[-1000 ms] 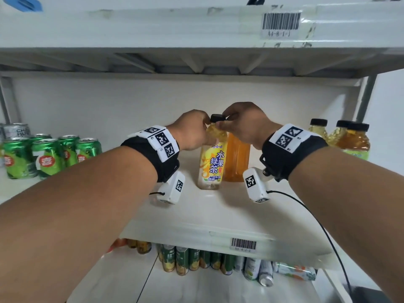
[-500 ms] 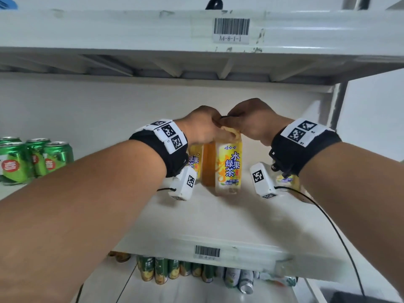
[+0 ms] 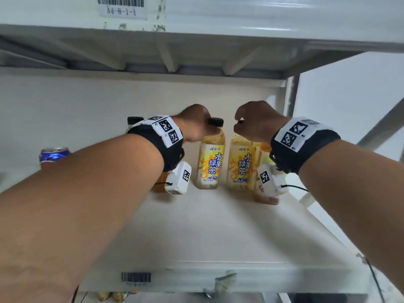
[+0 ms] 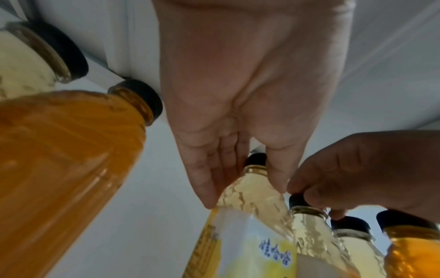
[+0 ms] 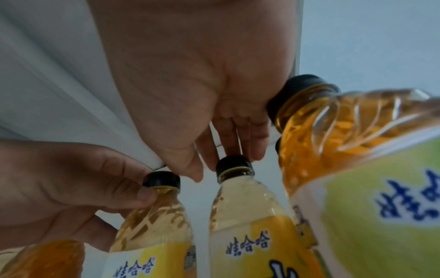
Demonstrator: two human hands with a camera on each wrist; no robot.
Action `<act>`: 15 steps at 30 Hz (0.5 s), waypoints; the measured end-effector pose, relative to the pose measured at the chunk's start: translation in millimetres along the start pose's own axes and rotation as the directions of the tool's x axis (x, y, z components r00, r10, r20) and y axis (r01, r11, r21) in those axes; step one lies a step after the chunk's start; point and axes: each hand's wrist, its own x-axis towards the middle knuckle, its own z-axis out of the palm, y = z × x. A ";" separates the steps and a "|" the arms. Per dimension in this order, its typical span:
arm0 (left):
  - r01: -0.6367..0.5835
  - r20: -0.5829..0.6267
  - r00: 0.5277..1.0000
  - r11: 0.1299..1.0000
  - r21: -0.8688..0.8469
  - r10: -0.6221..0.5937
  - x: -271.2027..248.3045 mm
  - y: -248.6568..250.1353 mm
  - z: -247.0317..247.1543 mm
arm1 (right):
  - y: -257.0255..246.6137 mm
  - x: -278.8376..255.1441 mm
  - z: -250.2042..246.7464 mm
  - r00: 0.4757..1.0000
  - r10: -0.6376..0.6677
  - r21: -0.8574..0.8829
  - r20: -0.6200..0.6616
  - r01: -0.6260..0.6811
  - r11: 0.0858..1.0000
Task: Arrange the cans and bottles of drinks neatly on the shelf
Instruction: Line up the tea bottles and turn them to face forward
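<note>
The white metal shelf (image 3: 218,232) fills your view, with the underside of the upper shelf board (image 3: 218,40) above it carrying a barcode label (image 3: 121,6) marked A4-8-1-1. Your two forearms reach in from the near edge, each with a black wristband bearing square markers.

Towards the far middle of the shelf stands a cluster of upright drink bottles with black caps. Two fruit green tea bottles with yellow labels stand just beside each other: the left tea bottle (image 3: 209,165) and the right tea bottle (image 3: 240,167). An orange drink bottle (image 4: 59,159) stands to the left of them, mostly hidden behind your left wrist in the head view, and another pale bottle (image 4: 23,62) stands beyond it. A green-labelled tea bottle (image 5: 357,169) stands to the right, just beside your right wrist.

Your left hand (image 3: 194,123) has its fingers curled round the neck and cap of the left tea bottle. Your right hand (image 3: 255,121) sits over the right tea bottle with its fingertips pinching that bottle's cap (image 5: 234,163). The two hands are near each other but apart.

A blue cola can (image 3: 53,155) stands well to the left, partly behind your left forearm. More cans (image 3: 111,296) show on the level below, blurred.
</note>
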 end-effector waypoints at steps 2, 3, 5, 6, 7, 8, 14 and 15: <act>0.019 -0.011 1.000 1.000 -0.008 -0.019 6.4 -1.1 5.3 | 0.8 0.4 2.1 1.000 -0.016 -0.007 0.022 0.016 1.000; 0.029 -0.016 0.999 1.000 -0.005 -0.029 8.7 -1.9 6.7 | -1.0 0.2 2.0 0.999 -0.029 -0.018 0.020 0.030 0.999; 0.056 -0.027 0.998 0.998 0.027 -0.056 11.3 -2.4 8.0 | -2.6 -0.2 1.9 0.999 -0.030 -0.059 0.033 0.032 0.998; 0.074 -0.032 0.997 0.996 0.045 -0.073 11.4 -2.1 8.2 | -3.0 -0.3 2.3 0.998 -0.022 -0.090 0.051 0.027 0.996; 0.090 -0.037 0.995 0.994 0.059 -0.088 11.1 -1.9 8.1 | -4.2 -1.4 2.0 0.997 -0.020 -0.120 0.078 0.029 0.992; 0.098 -0.045 0.994 0.993 0.071 -0.095 10.1 -1.3 7.5 | -5.4 -2.1 1.6 0.995 -0.021 -0.143 0.101 0.036 0.989; 0.081 -0.164 0.985 0.985 0.150 -0.056 -5.8 7.8 -0.4 | -11.7 -10.3 -9.8 0.993 -0.117 -0.072 0.026 0.119 0.990; 0.064 -0.181 0.983 0.990 0.123 -0.041 -10.7 9.3 -3.3 | -13.9 -14.0 -11.1 0.988 -0.151 -0.072 0.018 0.152 0.986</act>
